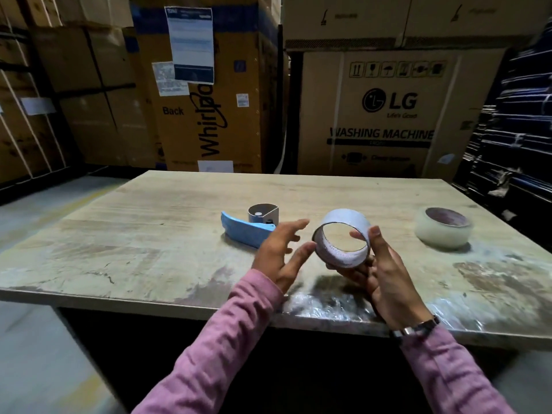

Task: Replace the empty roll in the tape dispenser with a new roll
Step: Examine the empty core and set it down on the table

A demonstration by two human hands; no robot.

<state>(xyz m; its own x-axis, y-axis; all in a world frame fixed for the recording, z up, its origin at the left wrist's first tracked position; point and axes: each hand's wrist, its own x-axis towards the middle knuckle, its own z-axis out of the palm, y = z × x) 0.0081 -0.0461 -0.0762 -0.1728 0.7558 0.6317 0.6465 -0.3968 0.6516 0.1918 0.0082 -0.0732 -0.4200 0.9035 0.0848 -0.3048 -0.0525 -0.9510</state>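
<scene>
We hold the empty roll (343,238), a bare cardboard core, in our right hand (385,273), raised above the near half of the table (149,234). The thumb lies along the core's right rim and the fingers curl under its lower side, so the ring's open face tilts toward us. Our left hand (280,255) floats just left of the core with its fingers spread and relaxed, holding nothing; whether its thumb tip quite meets the core's left edge we cannot tell.

The tape dispenser (249,228) lies on the table just beyond our left hand, its blue handle pointing left and its grey metal hub standing open at the far side, with no roll on it. The new roll (443,228), clear tape on a dark core, lies flat on the table to the right, well apart from our right hand and from the dispenser.

The table's near edge runs across just under our wrists, with crinkled clear film (325,303) lying along it below the core. The left half of the tabletop is bare wood out to its left edge. Beyond the far edge stand stacked cardboard boxes (385,115), close behind the table. A wristwatch (415,327) sits on our right wrist above the pink sleeve (448,372).
</scene>
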